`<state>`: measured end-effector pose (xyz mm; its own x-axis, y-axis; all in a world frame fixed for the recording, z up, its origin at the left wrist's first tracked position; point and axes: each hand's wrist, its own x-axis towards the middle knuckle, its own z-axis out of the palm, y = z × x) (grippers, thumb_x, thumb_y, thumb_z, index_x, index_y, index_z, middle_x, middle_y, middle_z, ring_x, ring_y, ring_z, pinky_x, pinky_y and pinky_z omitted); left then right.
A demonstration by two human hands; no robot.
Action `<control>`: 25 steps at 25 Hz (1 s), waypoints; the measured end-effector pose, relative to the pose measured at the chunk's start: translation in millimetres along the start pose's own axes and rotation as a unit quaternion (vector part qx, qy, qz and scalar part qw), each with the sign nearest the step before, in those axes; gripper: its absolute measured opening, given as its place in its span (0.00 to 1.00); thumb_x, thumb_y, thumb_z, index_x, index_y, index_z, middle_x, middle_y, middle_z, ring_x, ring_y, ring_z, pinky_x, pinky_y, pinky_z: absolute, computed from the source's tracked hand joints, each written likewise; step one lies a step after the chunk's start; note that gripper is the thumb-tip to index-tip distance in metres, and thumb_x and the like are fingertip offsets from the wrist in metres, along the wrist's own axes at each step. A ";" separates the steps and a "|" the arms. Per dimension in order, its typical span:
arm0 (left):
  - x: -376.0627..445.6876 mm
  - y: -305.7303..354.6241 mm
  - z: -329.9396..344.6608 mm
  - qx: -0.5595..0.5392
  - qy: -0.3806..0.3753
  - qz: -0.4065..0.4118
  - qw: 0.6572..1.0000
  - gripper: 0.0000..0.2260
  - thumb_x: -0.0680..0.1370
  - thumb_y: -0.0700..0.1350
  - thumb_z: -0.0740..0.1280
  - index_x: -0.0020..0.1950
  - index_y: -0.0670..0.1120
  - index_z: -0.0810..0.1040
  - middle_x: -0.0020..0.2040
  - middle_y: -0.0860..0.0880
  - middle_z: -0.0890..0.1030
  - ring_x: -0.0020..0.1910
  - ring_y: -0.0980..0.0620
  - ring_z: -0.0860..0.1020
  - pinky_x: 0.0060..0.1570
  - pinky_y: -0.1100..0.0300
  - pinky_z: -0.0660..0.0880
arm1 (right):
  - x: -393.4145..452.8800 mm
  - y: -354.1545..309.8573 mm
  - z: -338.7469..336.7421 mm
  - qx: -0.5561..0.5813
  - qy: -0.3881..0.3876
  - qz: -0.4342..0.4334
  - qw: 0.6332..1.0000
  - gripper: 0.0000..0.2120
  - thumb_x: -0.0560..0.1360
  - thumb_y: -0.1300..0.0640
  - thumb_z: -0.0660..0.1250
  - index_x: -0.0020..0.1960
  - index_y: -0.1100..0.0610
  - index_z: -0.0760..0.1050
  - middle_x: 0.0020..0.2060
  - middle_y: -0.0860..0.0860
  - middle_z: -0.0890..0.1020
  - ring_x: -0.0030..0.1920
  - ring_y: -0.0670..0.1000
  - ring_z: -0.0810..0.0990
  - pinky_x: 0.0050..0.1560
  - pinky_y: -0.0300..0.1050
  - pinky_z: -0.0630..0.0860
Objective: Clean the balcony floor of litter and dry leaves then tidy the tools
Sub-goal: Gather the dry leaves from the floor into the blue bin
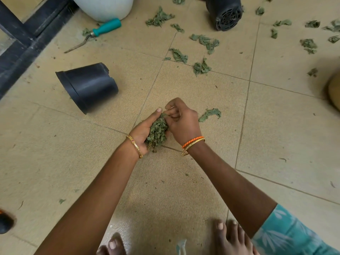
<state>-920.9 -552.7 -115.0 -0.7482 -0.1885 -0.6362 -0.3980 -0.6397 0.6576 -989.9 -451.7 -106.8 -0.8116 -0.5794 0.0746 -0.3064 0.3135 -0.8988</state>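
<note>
No legible writing. Left hand [142,132] cups dry-leaf bundle [157,133]; right hand [181,124] pinches its top. Toppled black pot [88,87] at 10 o'clock, teal-handled weeder [100,31] at 11, loose leaves [201,68] at 1.

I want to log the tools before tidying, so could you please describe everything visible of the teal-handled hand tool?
The teal-handled hand tool lies flat on the tiled floor at upper left, beside the black frame. Its plastic-looking teal grip points toward the white pot, the end close to or touching it. A thin, dull metal shaft bends down-left to a narrow tip. A dry leaf scrap sits at the neck. No hand touches it.
</note>
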 end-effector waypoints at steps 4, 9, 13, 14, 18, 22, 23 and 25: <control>-1.0 0.6 -4.6 -0.003 0.001 -0.004 1.000 0.11 0.79 0.50 0.63 0.53 0.46 0.80 0.42 0.47 0.81 0.35 0.54 0.78 0.36 0.63 0.76 | -2.0 -1.8 -14.5 0.003 -0.050 0.019 0.999 0.09 0.74 0.68 0.64 0.51 0.57 0.76 0.43 0.50 0.84 0.36 0.45 0.81 0.38 0.42 0.80; -1.0 -0.3 -12.2 -0.056 0.062 -0.008 0.996 0.06 0.68 0.44 0.69 0.41 0.45 0.75 0.40 0.46 0.76 0.35 0.51 0.76 0.40 0.58 0.73 | 12.1 41.8 -64.7 -0.230 0.015 0.119 0.966 0.22 0.73 0.50 0.68 0.65 0.55 0.71 0.69 0.58 0.67 0.70 0.59 0.62 0.69 0.58 0.63; -5.0 1.8 -7.3 -0.131 0.054 0.003 0.990 0.05 0.77 0.38 0.60 0.42 0.43 0.72 0.34 0.47 0.77 0.32 0.51 0.78 0.34 0.63 0.78 | 3.8 64.3 -49.7 -0.248 -0.048 0.150 0.956 0.33 0.72 0.45 0.69 0.72 0.55 0.63 0.73 0.62 0.57 0.73 0.62 0.53 0.72 0.58 0.57; -6.6 2.5 -6.0 -0.128 0.062 0.012 0.990 0.06 0.78 0.37 0.58 0.42 0.43 0.72 0.32 0.47 0.78 0.33 0.51 0.78 0.34 0.63 0.78 | 1.6 67.5 -40.6 -0.237 -0.051 0.099 0.965 0.26 0.74 0.51 0.69 0.69 0.58 0.68 0.71 0.63 0.61 0.72 0.63 0.58 0.71 0.58 0.60; -14.9 3.2 -8.7 -0.134 0.071 0.020 0.988 0.07 0.78 0.36 0.58 0.42 0.42 0.73 0.34 0.48 0.77 0.35 0.51 0.77 0.34 0.63 0.78 | -11.8 73.9 -22.8 -0.272 -0.007 -0.096 0.958 0.11 0.68 0.74 0.66 0.47 0.66 0.81 0.50 0.61 0.82 0.51 0.65 0.78 0.46 0.53 0.79; -20.8 -3.3 -12.0 -0.150 0.051 -0.001 0.987 0.07 0.77 0.36 0.57 0.44 0.41 0.73 0.39 0.46 0.78 0.35 0.50 0.80 0.35 0.62 0.79 | -4.8 64.6 -30.0 -0.247 0.013 -0.067 0.967 0.12 0.66 0.76 0.65 0.42 0.65 0.83 0.42 0.60 0.84 0.44 0.62 0.80 0.43 0.51 0.79; -22.1 -5.3 -12.0 -0.150 0.047 -0.006 0.988 0.06 0.77 0.36 0.57 0.46 0.41 0.73 0.40 0.46 0.80 0.37 0.49 0.81 0.35 0.61 0.80 | -2.7 56.2 -33.8 -0.201 0.023 -0.032 0.979 0.12 0.67 0.76 0.63 0.43 0.65 0.83 0.42 0.60 0.84 0.45 0.60 0.81 0.47 0.49 0.78; -24.0 -8.6 -11.3 -0.143 0.029 -0.016 0.989 0.07 0.77 0.37 0.58 0.52 0.41 0.73 0.44 0.43 0.81 0.42 0.47 0.80 0.36 0.60 0.80 | -6.5 34.2 -36.4 -0.110 0.038 -0.001 0.993 0.12 0.70 0.74 0.63 0.45 0.64 0.82 0.42 0.57 0.85 0.44 0.54 0.83 0.48 0.41 0.78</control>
<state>-893.5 -551.1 -110.0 -0.7028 -0.2023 -0.6820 -0.2473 -0.8295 0.5008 -1013.1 -409.9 -122.3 -0.8431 -0.5250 0.1164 -0.4027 0.4730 -0.7836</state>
